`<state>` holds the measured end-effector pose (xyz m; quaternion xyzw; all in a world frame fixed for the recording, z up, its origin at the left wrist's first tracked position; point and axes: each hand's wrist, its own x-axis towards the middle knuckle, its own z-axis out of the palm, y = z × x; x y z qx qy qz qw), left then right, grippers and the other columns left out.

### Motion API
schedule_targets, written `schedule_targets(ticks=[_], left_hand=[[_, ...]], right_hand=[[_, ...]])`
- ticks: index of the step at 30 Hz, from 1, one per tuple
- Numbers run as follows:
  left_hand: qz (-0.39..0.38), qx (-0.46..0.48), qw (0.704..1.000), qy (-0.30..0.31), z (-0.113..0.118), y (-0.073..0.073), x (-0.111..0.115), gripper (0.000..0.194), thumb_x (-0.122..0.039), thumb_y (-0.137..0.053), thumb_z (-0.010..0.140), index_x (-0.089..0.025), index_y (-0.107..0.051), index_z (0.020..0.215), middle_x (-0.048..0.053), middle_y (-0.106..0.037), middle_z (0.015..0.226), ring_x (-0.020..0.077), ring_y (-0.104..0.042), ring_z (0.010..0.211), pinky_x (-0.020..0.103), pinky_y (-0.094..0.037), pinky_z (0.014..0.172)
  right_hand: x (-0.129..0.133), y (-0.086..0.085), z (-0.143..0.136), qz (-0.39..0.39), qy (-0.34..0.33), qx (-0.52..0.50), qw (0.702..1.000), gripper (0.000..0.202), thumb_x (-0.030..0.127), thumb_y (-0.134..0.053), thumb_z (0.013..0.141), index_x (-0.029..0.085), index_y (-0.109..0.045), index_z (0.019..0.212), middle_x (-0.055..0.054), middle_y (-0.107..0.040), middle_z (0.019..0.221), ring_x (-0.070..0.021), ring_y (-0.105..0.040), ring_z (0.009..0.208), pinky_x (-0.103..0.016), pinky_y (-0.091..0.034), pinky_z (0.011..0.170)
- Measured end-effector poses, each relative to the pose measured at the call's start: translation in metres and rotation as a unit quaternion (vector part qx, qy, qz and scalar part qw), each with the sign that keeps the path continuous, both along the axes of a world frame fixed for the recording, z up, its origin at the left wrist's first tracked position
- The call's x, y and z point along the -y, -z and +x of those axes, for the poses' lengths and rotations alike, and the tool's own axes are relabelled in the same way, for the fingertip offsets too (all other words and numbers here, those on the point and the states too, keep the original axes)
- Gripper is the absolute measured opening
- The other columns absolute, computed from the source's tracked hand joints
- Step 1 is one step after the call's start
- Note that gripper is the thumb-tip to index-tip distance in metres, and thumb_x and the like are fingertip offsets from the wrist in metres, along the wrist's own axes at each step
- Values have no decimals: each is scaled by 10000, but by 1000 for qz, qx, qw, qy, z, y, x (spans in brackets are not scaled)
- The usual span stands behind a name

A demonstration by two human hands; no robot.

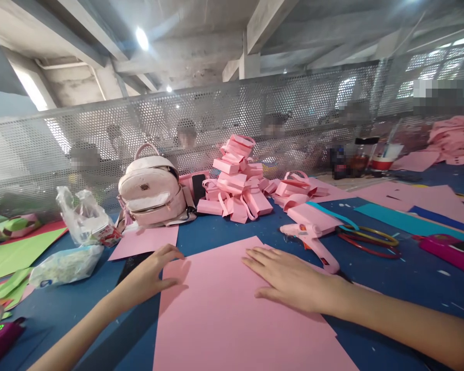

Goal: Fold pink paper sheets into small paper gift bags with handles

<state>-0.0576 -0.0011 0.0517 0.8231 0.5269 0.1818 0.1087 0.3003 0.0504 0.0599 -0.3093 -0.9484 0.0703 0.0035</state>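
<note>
A large pink paper sheet (224,319) lies on the blue table in front of me, with another pink edge showing beneath it at the right. My left hand (150,273) is at the sheet's upper left edge, thumb and fingers apart, nothing between them. Spread over the sheet's upper right part is my right hand (288,278), palm down with its fingers stretched out. Just beyond my right hand rests a pink glue gun (313,242). A smaller pink sheet (147,241) lies beyond my left hand.
Behind the sheet stand a pale pink backpack (150,188) and a pile of folded pink paper pieces (237,180). Plastic bags (69,265) and green paper (19,252) lie left. Blue strips (406,219), coloured rings (371,242) and a magenta device (448,252) are right. A perforated metal screen stands behind.
</note>
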Motion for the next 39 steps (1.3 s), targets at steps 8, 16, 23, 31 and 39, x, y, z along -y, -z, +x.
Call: schedule_targets(ticks=[8,16,23,31,39], left_hand=[[-67,-6,997,35,22,3,-18,555,-434,-832,721,-247,-562,1169,59,-575,1153,267,-591,1095,365,-516,900],[-52,1,999,-16,61,8,-21,492,-368,-778,807,-215,-496,1181,96,-497,1206,288,-504,1121,456,-440,970],[-68,-43,991,-110,61,15,-17,378,-448,-755,810,-201,-524,978,60,-548,1040,285,-524,993,452,-407,898],[-131,-13,984,-117,54,8,-26,458,-413,-833,706,-219,-446,857,35,-592,1020,255,-542,941,400,-367,871],[-189,70,973,-115,37,7,-29,323,-298,-807,687,-224,-576,900,18,-695,1040,271,-577,1014,331,-386,852]], right_hand=[[4,7,-10,-72,33,-51,996,775,602,-520,939,147,-343,1542,-160,-243,1617,-356,-204,1496,-565,-211,1209],[3,17,-8,-120,31,-91,988,745,615,-487,947,193,-343,1544,-103,-268,1617,-347,-245,1487,-568,-213,1211],[-3,26,-6,-121,38,-115,985,663,582,-437,976,217,-389,1527,-85,-332,1594,-341,-326,1456,-564,-270,1195],[-11,36,-5,-135,37,-119,983,627,546,-473,973,280,-372,1532,-50,-331,1597,-341,-327,1456,-576,-281,1187],[-9,31,-8,-125,36,-93,987,637,564,-439,980,251,-377,1531,-66,-332,1595,-334,-322,1459,-569,-279,1189]])
